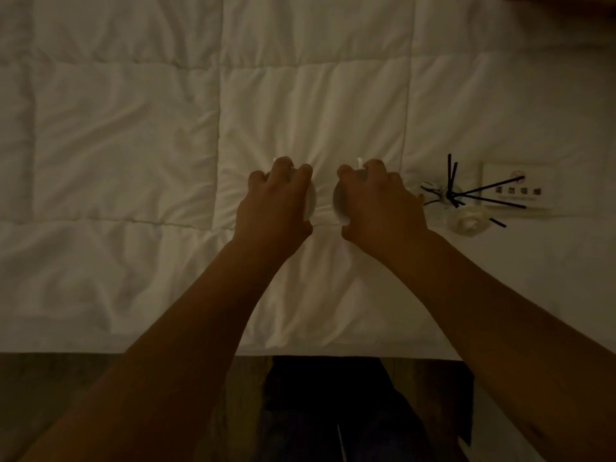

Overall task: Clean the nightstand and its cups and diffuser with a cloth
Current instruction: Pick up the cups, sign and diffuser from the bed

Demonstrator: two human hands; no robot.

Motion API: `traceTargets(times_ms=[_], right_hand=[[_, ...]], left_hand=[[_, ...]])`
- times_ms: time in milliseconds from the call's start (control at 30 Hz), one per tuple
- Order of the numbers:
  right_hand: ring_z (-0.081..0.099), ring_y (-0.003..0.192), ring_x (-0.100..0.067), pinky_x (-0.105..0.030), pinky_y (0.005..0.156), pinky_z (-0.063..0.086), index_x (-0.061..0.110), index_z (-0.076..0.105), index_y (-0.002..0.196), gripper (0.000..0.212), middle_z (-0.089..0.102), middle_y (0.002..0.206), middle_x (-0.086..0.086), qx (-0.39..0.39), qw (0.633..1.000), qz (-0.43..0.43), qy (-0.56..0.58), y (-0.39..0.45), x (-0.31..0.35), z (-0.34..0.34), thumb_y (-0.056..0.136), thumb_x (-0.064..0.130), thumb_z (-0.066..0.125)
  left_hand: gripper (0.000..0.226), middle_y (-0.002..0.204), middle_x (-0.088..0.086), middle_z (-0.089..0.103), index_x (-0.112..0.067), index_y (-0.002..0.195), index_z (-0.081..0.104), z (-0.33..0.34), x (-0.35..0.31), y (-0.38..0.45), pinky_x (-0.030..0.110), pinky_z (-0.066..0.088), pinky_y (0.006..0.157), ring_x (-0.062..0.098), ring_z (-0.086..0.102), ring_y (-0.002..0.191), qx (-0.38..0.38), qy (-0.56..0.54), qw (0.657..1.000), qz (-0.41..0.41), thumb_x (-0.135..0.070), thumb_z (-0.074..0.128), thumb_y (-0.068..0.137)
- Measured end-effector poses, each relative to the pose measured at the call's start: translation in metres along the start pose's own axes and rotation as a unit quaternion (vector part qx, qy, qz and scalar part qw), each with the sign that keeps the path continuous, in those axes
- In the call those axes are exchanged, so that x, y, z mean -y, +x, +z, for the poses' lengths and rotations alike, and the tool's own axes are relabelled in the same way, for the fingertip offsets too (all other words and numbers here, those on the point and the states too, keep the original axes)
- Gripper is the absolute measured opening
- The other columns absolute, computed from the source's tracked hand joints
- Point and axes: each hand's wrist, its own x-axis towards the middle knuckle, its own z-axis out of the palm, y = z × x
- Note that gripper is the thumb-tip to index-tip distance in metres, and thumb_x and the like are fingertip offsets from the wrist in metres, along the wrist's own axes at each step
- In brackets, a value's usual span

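Two white cups stand side by side on a white quilted bed. My left hand [278,195] grips the left cup [310,199] from above, fingers curled over its rim. My right hand [376,198] grips the right cup [339,201] the same way. Both cups are mostly hidden under my hands. To the right, a clear glass reed diffuser [445,194] with several black sticks fanned out sits on the quilt. No cloth and no nightstand are in view.
A small white sign card [520,191] with printed characters lies behind the diffuser. A small clear round piece [466,223] lies beside the diffuser. The bed edge [200,351] runs across the lower frame, with dark wood floor and my legs below it.
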Motion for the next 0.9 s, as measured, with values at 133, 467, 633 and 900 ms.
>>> traceTargets(times_ms=[133,467,633,900], right_hand=[[0.051,0.108,-0.034,-0.036,0.064,0.033,0.03,0.033,0.138,0.088,0.04,0.134,-0.013,0.002,1.0,0.005,0.001,0.0,0.002,0.001,0.066,0.032,0.083],[0.052,0.108,-0.034,-0.037,0.066,0.04,0.03,0.033,0.138,0.087,0.04,0.139,-0.014,-0.025,0.999,0.026,0.0,-0.001,0.01,0.007,0.067,0.034,0.083],[0.047,0.117,-0.035,-0.042,0.07,0.05,0.032,0.029,0.139,0.087,0.035,0.143,-0.015,-0.059,0.997,0.052,0.022,-0.018,0.014,0.008,0.07,0.029,0.08],[0.046,0.117,-0.032,-0.039,0.066,0.045,0.035,0.028,0.135,0.085,0.036,0.138,-0.01,-0.074,0.983,0.138,0.091,-0.07,0.007,0.004,0.068,0.036,0.079]], left_hand=[[0.079,0.135,0.0,0.044,-0.029,0.131,0.041,-0.003,0.0,-0.005,0.041,0.047,0.067,0.031,0.049,0.11,-0.013,0.027,1.0,0.007,-0.029,0.083,0.064],[0.083,0.137,0.0,0.043,-0.03,0.133,0.039,-0.001,0.008,-0.003,0.044,0.049,0.071,0.032,0.049,0.112,-0.007,0.042,0.998,0.056,-0.032,0.084,0.063],[0.083,0.142,-0.001,0.038,-0.031,0.137,0.035,-0.011,0.008,-0.007,0.047,0.05,0.073,0.032,0.045,0.118,-0.006,0.054,0.994,0.09,-0.033,0.081,0.067],[0.085,0.144,0.001,0.035,-0.033,0.137,0.032,-0.022,-0.014,-0.023,0.049,0.052,0.073,0.032,0.042,0.124,0.008,0.062,0.984,0.166,-0.032,0.08,0.067]])
